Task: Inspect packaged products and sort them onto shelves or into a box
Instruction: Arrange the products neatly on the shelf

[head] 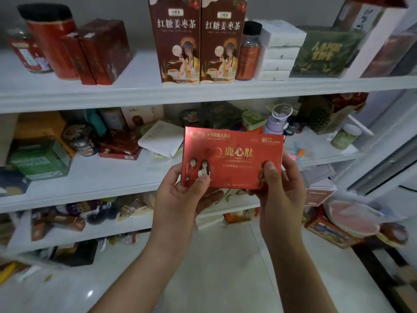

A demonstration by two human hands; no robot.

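I hold a flat red product box (pixel 234 154) with gold lettering upright in front of the white shelves, its printed face toward me. My left hand (pixel 180 197) grips its lower left corner, thumb on the front and fingers behind. My right hand (pixel 279 188) grips the lower right corner the same way. The box hangs in the air in front of the middle shelf (pixel 90 177), touching nothing else.
Two tall dark red tea boxes (pixel 198 41) stand on the top shelf (pixel 135 91) among red tins, a bottle and white packets. The middle shelf holds a green box (pixel 38 159), jars, a purple bottle (pixel 276 123). Lower shelves and the floor at right are cluttered with packages.
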